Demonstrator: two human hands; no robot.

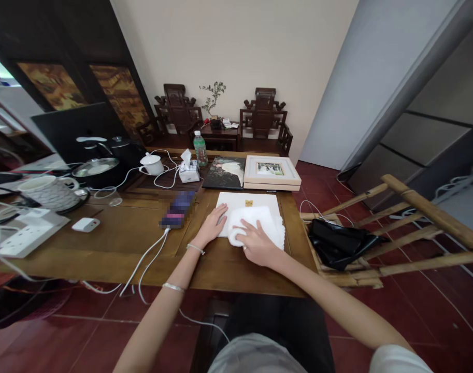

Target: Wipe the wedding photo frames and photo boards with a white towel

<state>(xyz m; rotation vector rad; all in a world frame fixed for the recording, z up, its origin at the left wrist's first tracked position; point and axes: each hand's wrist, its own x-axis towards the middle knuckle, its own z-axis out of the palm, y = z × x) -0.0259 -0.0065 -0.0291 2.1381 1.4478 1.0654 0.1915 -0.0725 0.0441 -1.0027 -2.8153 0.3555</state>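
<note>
A flat white board with a small gold metal fitting near its far edge lies on the wooden table in front of me. My left hand rests flat with its fingers stretched out over the board's left edge. A fluffy white cloth covers the board's near right part and hangs past its near edge. My right hand presses down on this cloth, gripping a fold of it between thumb and fingers. Part of the board under the cloth is hidden.
Behind the board lie a dark picture panel and a framed picture. A phone on a white cable is to the left, with a tissue box, bottle, lidded cup and power strip beyond. A bamboo chair stands right.
</note>
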